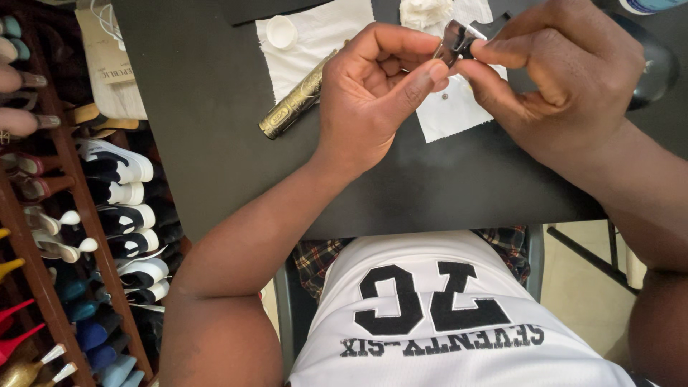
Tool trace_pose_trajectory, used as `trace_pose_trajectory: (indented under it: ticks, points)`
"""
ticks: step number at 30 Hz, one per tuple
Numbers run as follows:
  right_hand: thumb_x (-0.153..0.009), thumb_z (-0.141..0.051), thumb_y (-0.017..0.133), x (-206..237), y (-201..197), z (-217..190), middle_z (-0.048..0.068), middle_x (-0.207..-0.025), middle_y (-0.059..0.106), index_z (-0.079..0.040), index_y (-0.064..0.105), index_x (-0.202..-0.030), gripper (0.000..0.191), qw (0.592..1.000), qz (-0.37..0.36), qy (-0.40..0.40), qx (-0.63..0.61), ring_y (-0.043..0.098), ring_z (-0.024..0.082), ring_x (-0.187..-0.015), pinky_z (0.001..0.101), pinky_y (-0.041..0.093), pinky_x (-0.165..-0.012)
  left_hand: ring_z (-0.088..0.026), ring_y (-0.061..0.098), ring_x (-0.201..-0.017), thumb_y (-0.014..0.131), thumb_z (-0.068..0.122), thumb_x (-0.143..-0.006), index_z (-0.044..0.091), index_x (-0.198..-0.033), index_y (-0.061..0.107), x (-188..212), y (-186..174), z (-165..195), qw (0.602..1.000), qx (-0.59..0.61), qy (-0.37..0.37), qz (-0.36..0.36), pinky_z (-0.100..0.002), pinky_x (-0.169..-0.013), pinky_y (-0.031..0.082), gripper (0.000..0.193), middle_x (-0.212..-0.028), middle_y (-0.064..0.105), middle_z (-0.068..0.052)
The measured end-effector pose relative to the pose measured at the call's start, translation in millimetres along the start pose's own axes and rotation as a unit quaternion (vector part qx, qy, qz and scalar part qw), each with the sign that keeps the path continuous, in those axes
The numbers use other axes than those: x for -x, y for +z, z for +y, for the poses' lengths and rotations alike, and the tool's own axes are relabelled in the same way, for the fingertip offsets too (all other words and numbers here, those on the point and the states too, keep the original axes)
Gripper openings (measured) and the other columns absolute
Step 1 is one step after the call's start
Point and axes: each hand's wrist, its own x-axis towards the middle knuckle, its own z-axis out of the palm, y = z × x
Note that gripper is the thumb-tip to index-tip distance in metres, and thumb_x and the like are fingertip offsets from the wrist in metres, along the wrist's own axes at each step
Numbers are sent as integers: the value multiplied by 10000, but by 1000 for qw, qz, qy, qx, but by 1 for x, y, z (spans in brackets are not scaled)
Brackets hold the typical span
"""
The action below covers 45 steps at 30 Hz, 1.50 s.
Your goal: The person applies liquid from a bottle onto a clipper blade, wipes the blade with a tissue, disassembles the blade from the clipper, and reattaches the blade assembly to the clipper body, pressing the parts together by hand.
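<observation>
Both hands meet over a black table [215, 143]. My left hand [376, 89] and my right hand [566, 79] pinch a small shiny metal piece [454, 39] between thumbs and fingertips, held just above a white cloth [322, 36]. A gold engraved cylinder, like a trimmer body [295, 104], lies on the table to the left of my left hand, partly on the cloth. A tiny screw-like dot [444, 94] rests on the white cloth below the hands.
A small white cap [281, 31] sits on the cloth at the back. Crumpled white tissue [424, 11] lies beyond the hands. A dark rounded object [656, 68] is at the right. A shoe rack [86, 236] with several shoes stands left of the table.
</observation>
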Motion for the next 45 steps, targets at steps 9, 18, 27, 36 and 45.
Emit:
trace_pose_trajectory:
  ticks: [9, 18, 27, 36, 45]
  points:
    - [-970, -33, 856, -1, 1, 0, 115, -1060, 675, 18, 698, -1089, 204, 1000, 5, 8, -9, 682, 191, -923, 267, 541, -749, -117, 689, -1080, 713, -21, -1112, -63, -1307, 599, 0, 2, -1, 1000, -2, 21, -12, -280, -1003, 599, 229, -1189, 706, -114]
    - [-985, -12, 834, -1, -1, 0, 114, -1077, 672, 27, 694, -1123, 201, 1000, 2, 7, -28, 686, 186, -963, 255, 565, -792, -103, 681, -1082, 718, -11, -1119, -51, -1299, 622, 0, 3, 2, 1000, -10, 11, -19, -261, -999, 590, 207, -1197, 707, -93]
    - [-990, -17, 835, -1, 0, 0, 117, -1090, 672, 21, 665, -1102, 207, 1000, 6, -2, -18, 685, 191, -961, 262, 563, -786, -102, 677, -1079, 728, -12, -1113, -55, -1284, 630, 0, 3, 3, 1000, -13, 7, -17, -260, -997, 594, 202, -1193, 707, -95]
    - [-998, -17, 831, -1, -1, -3, 120, -1080, 676, 27, 682, -1105, 189, 1000, 5, 12, -25, 684, 190, -946, 262, 546, -769, -105, 684, -1097, 708, -58, -1107, -54, -1273, 634, 1, 4, 0, 1000, 0, 9, -14, -259, -998, 602, 181, -1194, 705, -97]
    - [-991, -12, 829, -1, 0, -5, 123, -1080, 684, 33, 699, -1107, 180, 1000, 8, 13, -28, 677, 212, -939, 279, 525, -772, -98, 687, -1076, 696, -96, -1099, -47, -1254, 651, 3, 8, -3, 1000, -11, 25, 2, -243, -977, 600, 169, -1148, 650, -54]
